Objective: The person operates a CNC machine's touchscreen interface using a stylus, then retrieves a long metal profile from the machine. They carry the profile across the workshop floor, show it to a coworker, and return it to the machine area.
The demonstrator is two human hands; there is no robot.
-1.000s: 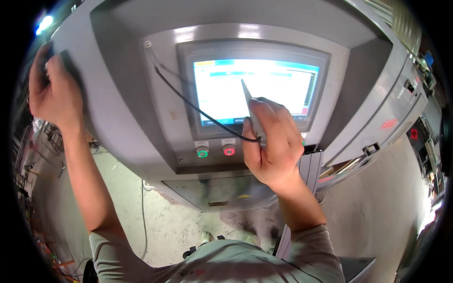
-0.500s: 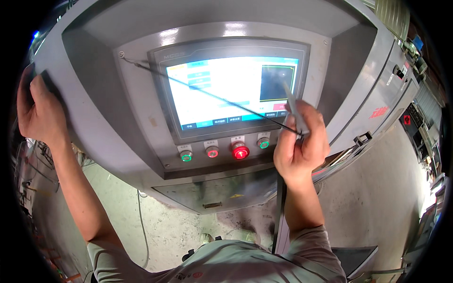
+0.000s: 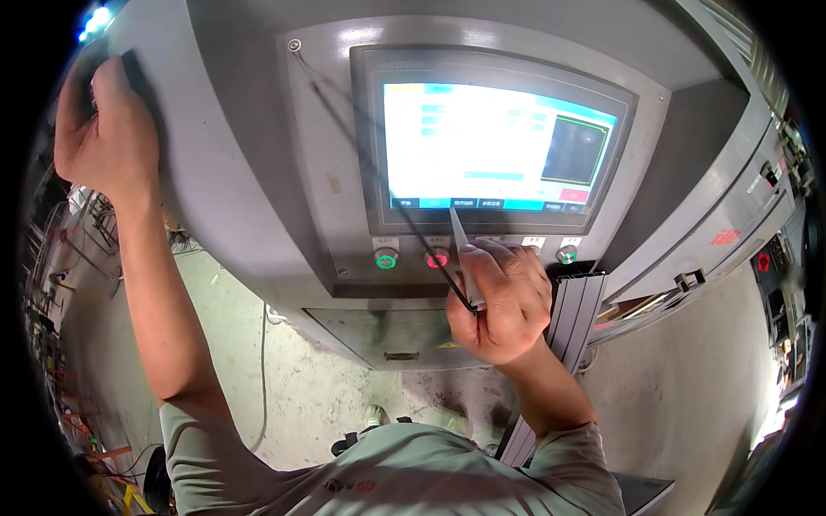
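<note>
A grey stylus (image 3: 462,241) is pinched in my right hand (image 3: 508,301), just below a lit touchscreen (image 3: 495,146). Its tip lies over the row of tabs along the screen's bottom edge; whether it touches the glass I cannot tell. A dark coiled cord (image 3: 404,215) ties the stylus to a screw at the panel's upper left. My left hand (image 3: 107,142) wraps round the left edge of the grey machine cabinet (image 3: 237,249), its thumb on the front face and the other fingers partly hidden.
Under the screen are a green-ringed button (image 3: 386,259), a red button (image 3: 436,258) and another green-ringed button (image 3: 567,254); my right hand covers part of that row. A grooved metal profile (image 3: 572,318) stands beside my right forearm. A cable (image 3: 263,387) lies on the floor.
My right hand has brought the stylus left and down, from the screen's right side to its bottom edge. The view has shifted, while my left hand keeps its hold on the cabinet edge.
</note>
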